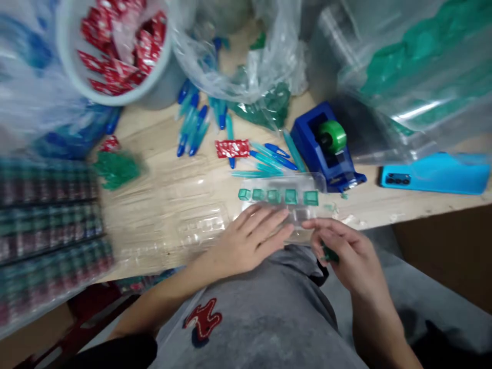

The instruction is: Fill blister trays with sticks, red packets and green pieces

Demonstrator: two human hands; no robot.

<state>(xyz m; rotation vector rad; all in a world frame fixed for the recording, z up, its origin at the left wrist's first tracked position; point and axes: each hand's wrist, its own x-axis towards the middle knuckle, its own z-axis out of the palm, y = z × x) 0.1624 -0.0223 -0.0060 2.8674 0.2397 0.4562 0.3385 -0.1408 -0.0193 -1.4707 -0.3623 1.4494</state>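
Observation:
A clear plastic tray point(307, 182) lies at the table's front edge. Along its far side runs a row of several small green translucent cubes point(291, 197). My left hand point(251, 236) rests flat over the tray's near left part, fingers stretched out and slightly apart, covering some of it. At the tray's right end, my right hand point(346, 248) is curled, its index finger pointing at the tray's near row. Dark green pieces point(329, 253) show under its curled fingers, mostly hidden and blurred. More clear empty trays point(203, 223) lie left of my left hand.
Behind the tray are blue and turquoise pens point(194, 125), a red patterned packet point(232, 148) and a blue tape dispenser point(323, 146). A bucket point(67, 61) of red packets, plastic bags point(238, 92), a blue phone point(446, 174), a green bundle point(117, 169) and stacked filled packs point(49, 225) surround them.

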